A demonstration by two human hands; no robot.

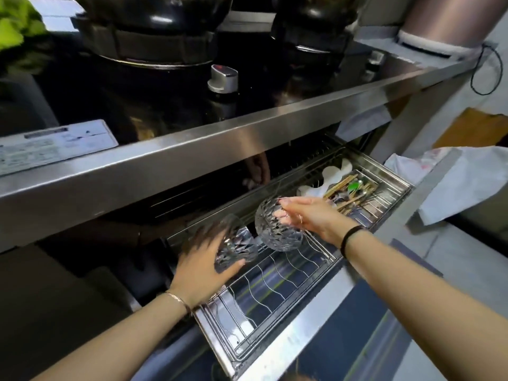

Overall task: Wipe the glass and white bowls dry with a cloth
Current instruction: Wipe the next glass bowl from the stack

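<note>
Glass bowl (242, 247) gripped in my left hand (203, 268), second glass bowl (275, 235) pinched by my right hand (308, 215), above wire drawer (275, 276) holding chopsticks (341, 187).

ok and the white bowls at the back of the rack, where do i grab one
Probably pinch the top rim of a white bowl, coming from above and the front. They seem to stand on edge in the rack with rims up, and chopsticks crowd their right side.
</note>
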